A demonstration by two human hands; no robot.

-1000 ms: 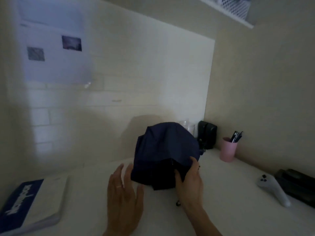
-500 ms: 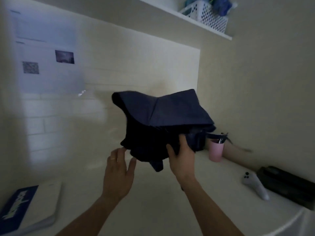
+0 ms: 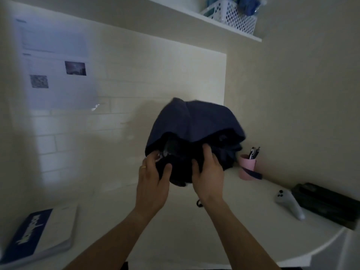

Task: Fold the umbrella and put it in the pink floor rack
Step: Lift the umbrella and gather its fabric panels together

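Left hand now grips umbrella — navy, bunched.

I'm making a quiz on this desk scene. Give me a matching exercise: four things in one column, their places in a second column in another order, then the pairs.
Things:
1. umbrella
2. basket
3. book
4. pink cup

Places:
A. on the wall shelf
B. near left end of the desk
C. held in both hands above the desk
D. on the desk by the right wall, pens inside

Pairs: 1-C, 2-A, 3-B, 4-D
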